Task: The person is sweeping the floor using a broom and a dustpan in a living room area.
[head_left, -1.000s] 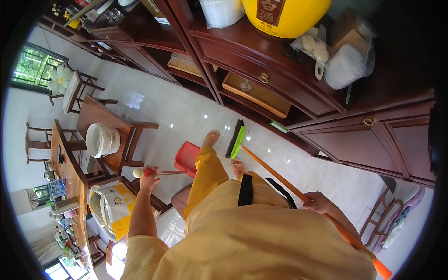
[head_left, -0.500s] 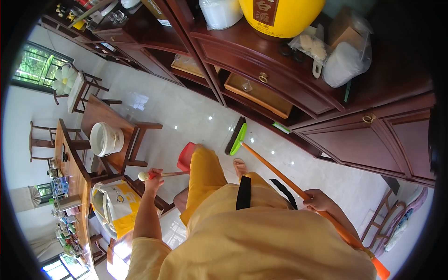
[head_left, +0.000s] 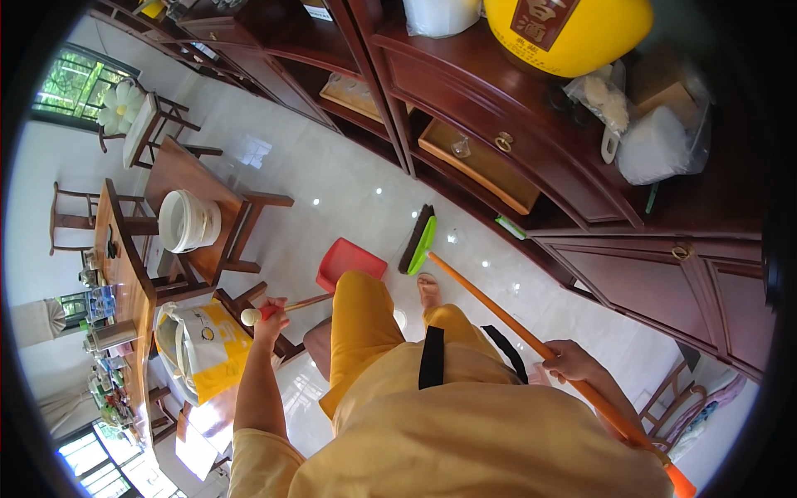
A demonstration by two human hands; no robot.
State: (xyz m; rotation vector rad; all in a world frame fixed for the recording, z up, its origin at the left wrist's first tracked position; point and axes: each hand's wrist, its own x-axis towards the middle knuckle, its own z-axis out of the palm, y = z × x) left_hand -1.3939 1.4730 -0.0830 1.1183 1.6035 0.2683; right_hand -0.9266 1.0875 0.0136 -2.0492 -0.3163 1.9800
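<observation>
My left hand [head_left: 272,314] is closed round the handle of a dustpan, near the handle's pale knobbed end. The red pan [head_left: 349,261] rests on or just above the floor, beyond my left knee, which covers part of its near edge. In my right hand [head_left: 569,363] is the orange pole of a broom [head_left: 490,300], gripped along its upper part. The pole slants from lower right to the broom's green head with dark bristles [head_left: 417,242], which lies on the floor ahead of my sandalled foot. Between pan and bristles is a small gap of floor.
A dark red wooden cabinet [head_left: 457,91] runs along the right, with a yellow jar [head_left: 573,37] and bagged items on top. At left stand a wooden bench [head_left: 178,162] with a white bucket [head_left: 189,222], a long table [head_left: 124,282] and a yellow-white bag [head_left: 203,344].
The red pan has come out from behind my left knee and shows more fully, its opening nearer the broom. The broom head has shifted slightly left in the picture. Both grips are unchanged.
</observation>
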